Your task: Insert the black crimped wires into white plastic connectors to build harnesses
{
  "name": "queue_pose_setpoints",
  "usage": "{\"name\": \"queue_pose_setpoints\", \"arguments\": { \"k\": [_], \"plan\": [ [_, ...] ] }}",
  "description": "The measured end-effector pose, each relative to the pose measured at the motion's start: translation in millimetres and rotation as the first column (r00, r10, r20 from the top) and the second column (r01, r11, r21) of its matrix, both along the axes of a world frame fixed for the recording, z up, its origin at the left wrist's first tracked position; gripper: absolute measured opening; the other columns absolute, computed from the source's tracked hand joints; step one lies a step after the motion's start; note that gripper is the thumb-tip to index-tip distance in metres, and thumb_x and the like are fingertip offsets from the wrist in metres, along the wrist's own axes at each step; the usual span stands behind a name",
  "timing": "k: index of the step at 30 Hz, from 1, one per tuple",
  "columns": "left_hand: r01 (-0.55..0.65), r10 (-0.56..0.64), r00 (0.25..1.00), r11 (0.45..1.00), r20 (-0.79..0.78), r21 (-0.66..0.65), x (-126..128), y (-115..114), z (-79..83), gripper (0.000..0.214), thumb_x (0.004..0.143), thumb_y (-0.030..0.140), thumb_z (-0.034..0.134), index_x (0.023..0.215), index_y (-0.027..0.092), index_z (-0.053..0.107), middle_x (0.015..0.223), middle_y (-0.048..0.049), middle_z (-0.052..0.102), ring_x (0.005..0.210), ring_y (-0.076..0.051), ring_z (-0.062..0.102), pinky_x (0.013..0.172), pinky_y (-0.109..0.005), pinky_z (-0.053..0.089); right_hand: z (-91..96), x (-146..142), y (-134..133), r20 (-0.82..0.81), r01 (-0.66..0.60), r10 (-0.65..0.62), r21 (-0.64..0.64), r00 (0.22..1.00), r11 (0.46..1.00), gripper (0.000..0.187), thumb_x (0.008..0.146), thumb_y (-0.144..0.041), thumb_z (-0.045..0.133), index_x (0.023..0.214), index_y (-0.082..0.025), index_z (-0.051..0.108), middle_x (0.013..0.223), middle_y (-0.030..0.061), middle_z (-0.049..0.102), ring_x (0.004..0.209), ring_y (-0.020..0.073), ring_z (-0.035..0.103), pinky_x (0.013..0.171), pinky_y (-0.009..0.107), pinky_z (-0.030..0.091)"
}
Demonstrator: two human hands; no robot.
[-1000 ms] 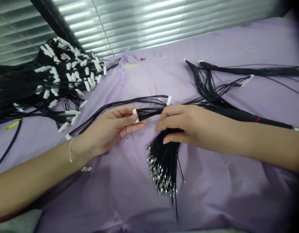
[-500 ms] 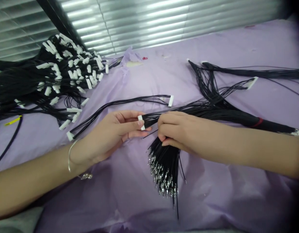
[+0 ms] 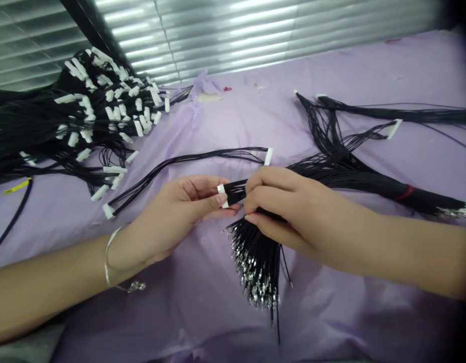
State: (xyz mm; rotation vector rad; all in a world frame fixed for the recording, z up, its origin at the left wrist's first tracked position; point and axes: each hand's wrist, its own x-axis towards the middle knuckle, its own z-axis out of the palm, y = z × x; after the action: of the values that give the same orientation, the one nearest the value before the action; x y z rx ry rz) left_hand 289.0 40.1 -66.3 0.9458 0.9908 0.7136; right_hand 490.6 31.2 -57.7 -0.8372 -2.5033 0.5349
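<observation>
Between thumb and fingers, my left hand (image 3: pixel 183 212) grips a small white connector housing (image 3: pixel 222 195), with black wires running from it to the right. My right hand (image 3: pixel 281 201) is closed in a pinch at those black wires (image 3: pixel 236 190), just right of the housing; its fingertips hide exactly what they hold. Beneath that hand a thick bundle of loose black wires (image 3: pixel 257 262) fans out toward me, silver crimped terminals at the ends. Behind both hands lies a wire harness (image 3: pixel 187 157) with a white connector at each end.
A heap of black harnesses with white connectors (image 3: pixel 115 111) fills the back left. To the right lies a wire bundle bound with a red tie (image 3: pixel 406 191), with more harnesses (image 3: pixel 369 112) behind it. Purple cloth (image 3: pixel 149 322) covers the table; blinds (image 3: pixel 236 30) stand at the back.
My right hand has shifted slightly, its fingers now drawn together at the wires nearer the housing. My left hand still grips the connector housing, a little lower and further right.
</observation>
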Motion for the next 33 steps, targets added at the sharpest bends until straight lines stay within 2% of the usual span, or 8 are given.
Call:
{"name": "queue_pose_setpoints", "arguments": {
  "k": [3,6,9,14,19,27,33],
  "plan": [
    [0.01,-0.009,0.999,0.999,0.037,-0.037,0.9,0.8,-1.7,0.013,0.077,0.011,0.071,0.089,0.014,0.074,0.088,-0.0046,0.075,0.079,-0.011,0.068,0.077,-0.017,0.054,1.7,-0.6,-0.8,0.022,0.035,-0.035,-0.042,0.999,0.998,0.02,0.09,-0.017,0.044,0.081,-0.011,0.062,0.079,0.0042,0.057,0.07,0.0116,0.051,0.063,0.024,0.041],
    [0.005,-0.004,1.0,0.999,0.025,-0.051,1.7,0.1,-1.4,0.012,0.079,0.009,0.068,0.089,0.012,0.073,0.089,-0.0054,0.075,0.082,-0.013,0.069,0.083,-0.021,0.054,4.1,0.4,1.7,0.047,0.157,-0.153,-0.12,0.987,0.98,0.012,0.084,-0.015,0.052,0.075,-0.014,0.059,0.069,-0.0014,0.056,0.06,0.0076,0.049,0.056,0.021,0.037],
    [-0.021,0.02,1.0,0.997,-0.01,-0.079,2.1,-0.7,-2.2,0.012,0.081,0.008,0.065,0.091,0.011,0.071,0.09,-0.0051,0.074,0.087,-0.015,0.069,0.087,-0.024,0.055,5.6,0.9,6.4,0.099,0.267,-0.253,-0.179,0.962,0.947,0.015,0.083,-0.019,0.053,0.069,-0.017,0.058,0.059,-0.0051,0.055,0.05,0.0052,0.045,0.049,0.02,0.033],
    [0.006,-0.006,1.0,0.999,0.003,-0.033,2.2,-0.8,-4.1,0.01,0.083,0.006,0.063,0.088,0.012,0.069,0.084,-0.0014,0.072,0.083,-0.012,0.07,0.084,-0.022,0.057,4.6,-1.7,11.5,0.159,0.367,-0.34,-0.199,0.927,0.909,0.018,0.082,-0.023,0.051,0.066,-0.019,0.06,0.05,-0.0066,0.054,0.042,0.005,0.044,0.042,0.021,0.03],
    [0.002,-0.002,1.0,0.999,-0.014,-0.034,2.4,-0.8,-4.0,0.01,0.083,0.005,0.062,0.089,0.012,0.067,0.084,-0.0009,0.072,0.083,-0.012,0.071,0.081,-0.02,0.058,1.6,-5.0,12.6,0.177,0.376,-0.344,-0.205,0.922,0.904,0.019,0.079,-0.022,0.051,0.063,-0.02,0.06,0.047,-0.007,0.053,0.04,0.0052,0.043,0.039,0.021,0.027],
    [0.027,-0.027,0.999,1.0,-0.038,-0.004,1.5,-0.4,-5.6,0.01,0.083,0.008,0.063,0.091,0.012,0.068,0.086,-0.0017,0.074,0.087,-0.015,0.072,0.082,-0.022,0.059,0.8,-4.9,10.7,0.19,0.408,-0.377,-0.165,0.907,0.898,0.018,0.08,-0.023,0.052,0.065,-0.02,0.061,0.05,-0.0059,0.055,0.043,0.0069,0.043,0.043,0.022,0.028],
    [0.016,-0.016,0.999,1.0,-0.041,0.006,2.2,-0.3,-4.8,0.009,0.082,0.008,0.064,0.088,0.013,0.069,0.084,-0.0008,0.074,0.084,-0.014,0.072,0.081,-0.021,0.059,2.2,-6.1,8.8,0.183,0.382,-0.356,-0.134,0.917,0.915,0.016,0.081,-0.02,0.052,0.067,-0.018,0.06,0.056,-0.0037,0.057,0.048,0.0082,0.045,0.047,0.024,0.03]
  ]
}}
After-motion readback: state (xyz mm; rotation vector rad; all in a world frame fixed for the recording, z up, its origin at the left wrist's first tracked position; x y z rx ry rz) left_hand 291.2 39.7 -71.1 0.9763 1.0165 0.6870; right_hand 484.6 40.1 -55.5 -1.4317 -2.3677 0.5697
